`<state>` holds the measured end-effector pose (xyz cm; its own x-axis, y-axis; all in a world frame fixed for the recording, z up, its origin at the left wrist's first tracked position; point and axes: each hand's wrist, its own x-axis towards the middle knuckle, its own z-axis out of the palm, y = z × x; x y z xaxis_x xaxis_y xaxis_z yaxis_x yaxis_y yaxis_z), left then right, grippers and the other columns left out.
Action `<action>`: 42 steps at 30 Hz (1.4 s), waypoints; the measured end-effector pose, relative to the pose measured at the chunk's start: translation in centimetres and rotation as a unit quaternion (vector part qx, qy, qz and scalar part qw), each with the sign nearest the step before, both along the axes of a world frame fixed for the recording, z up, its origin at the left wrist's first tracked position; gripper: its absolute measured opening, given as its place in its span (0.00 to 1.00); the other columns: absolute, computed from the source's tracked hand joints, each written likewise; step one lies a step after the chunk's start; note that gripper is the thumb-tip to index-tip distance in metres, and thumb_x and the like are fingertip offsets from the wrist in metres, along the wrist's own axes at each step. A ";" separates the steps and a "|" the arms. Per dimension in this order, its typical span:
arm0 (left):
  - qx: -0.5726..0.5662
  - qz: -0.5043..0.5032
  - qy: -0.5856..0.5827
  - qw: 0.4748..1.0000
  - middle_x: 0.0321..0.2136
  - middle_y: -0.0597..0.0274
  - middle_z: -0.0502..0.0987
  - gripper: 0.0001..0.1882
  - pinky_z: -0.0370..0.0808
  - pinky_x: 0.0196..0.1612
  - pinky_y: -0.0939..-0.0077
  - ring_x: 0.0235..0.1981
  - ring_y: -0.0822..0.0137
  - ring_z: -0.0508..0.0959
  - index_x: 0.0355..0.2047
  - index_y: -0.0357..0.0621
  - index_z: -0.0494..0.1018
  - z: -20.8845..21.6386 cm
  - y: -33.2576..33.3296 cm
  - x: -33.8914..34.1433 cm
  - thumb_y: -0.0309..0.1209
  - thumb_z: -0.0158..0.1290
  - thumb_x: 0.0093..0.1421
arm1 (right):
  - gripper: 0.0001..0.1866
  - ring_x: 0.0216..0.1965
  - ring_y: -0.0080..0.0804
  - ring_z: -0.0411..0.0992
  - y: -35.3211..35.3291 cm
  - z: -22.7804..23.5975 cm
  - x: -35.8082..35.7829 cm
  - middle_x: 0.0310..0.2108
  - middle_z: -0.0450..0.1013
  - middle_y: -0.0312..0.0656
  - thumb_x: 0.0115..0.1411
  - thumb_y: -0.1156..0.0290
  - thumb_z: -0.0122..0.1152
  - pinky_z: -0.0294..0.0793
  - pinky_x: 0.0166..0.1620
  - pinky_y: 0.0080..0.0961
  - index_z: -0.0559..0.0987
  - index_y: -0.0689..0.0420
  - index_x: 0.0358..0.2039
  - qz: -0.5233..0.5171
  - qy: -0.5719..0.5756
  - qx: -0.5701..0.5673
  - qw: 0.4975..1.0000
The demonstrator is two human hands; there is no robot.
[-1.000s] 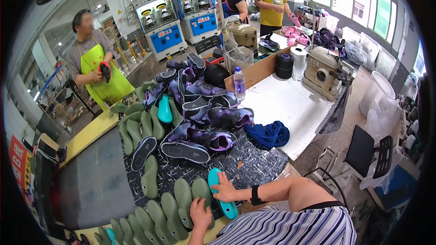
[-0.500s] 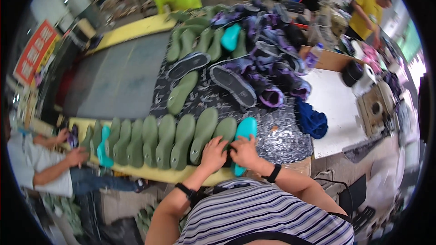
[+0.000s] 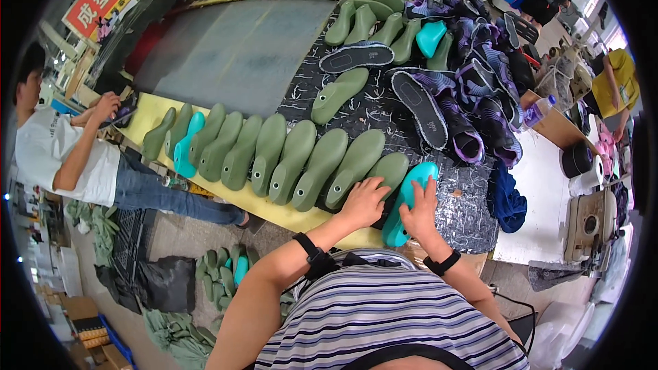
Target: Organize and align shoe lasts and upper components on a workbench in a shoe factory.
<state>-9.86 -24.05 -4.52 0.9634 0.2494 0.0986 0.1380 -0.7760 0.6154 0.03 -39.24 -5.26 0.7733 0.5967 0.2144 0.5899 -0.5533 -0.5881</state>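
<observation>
Spread-fingered touch, seemingly for steadying
Left hand (image 3: 363, 204) on green shoe last (image 3: 391, 168); right hand (image 3: 421, 215) on turquoise last (image 3: 409, 190) at right.

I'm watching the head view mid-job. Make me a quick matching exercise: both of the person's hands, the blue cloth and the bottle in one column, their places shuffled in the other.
Things
1. Left hand
2. Blue cloth
3. Right hand
4. Bottle

Places
A. On a turquoise shoe last
B. Beside the brown board
C. On a green shoe last
D. Crumpled at the edge of the white tabletop

Right pairs: 1-C, 2-D, 3-A, 4-B
</observation>
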 end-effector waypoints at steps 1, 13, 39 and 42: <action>-0.002 0.002 0.000 1.000 0.52 0.50 0.66 0.20 0.64 0.53 0.56 0.54 0.51 0.66 0.46 0.42 0.72 0.0 -0.1 0.0 0.28 0.53 0.51 | 0.26 0.61 0.65 0.50 0.1 -0.5 0.2 0.58 0.56 0.62 0.47 0.68 0.58 0.50 0.59 0.58 0.71 0.58 0.50 -0.025 0.025 0.006 0.999; 0.005 0.008 -0.014 1.000 0.52 0.50 0.66 0.20 0.64 0.54 0.57 0.54 0.51 0.66 0.45 0.43 0.72 -0.7 0.3 -0.3 0.28 0.53 0.50 | 0.14 0.60 0.65 0.53 1.7 0.1 0.5 0.52 0.68 0.56 0.48 0.66 0.57 0.49 0.57 0.61 0.81 0.57 0.35 0.034 0.049 -0.107 0.992; -0.037 -0.028 -0.033 0.998 0.50 0.48 0.66 0.21 0.63 0.53 0.54 0.53 0.49 0.65 0.46 0.42 0.72 -2.1 1.0 -0.1 0.28 0.54 0.49 | 0.09 0.60 0.61 0.56 1.1 -1.6 1.3 0.49 0.71 0.53 0.46 0.70 0.54 0.50 0.60 0.55 0.81 0.57 0.26 -0.030 0.105 -0.023 0.994; -0.050 -0.046 -0.051 0.996 0.50 0.48 0.66 0.21 0.63 0.53 0.54 0.53 0.48 0.65 0.46 0.42 0.72 -1.8 0.9 0.6 0.28 0.53 0.49 | 0.09 0.60 0.61 0.56 0.6 -1.2 1.4 0.49 0.72 0.52 0.46 0.69 0.55 0.50 0.60 0.56 0.81 0.56 0.26 -0.043 0.107 -0.033 0.993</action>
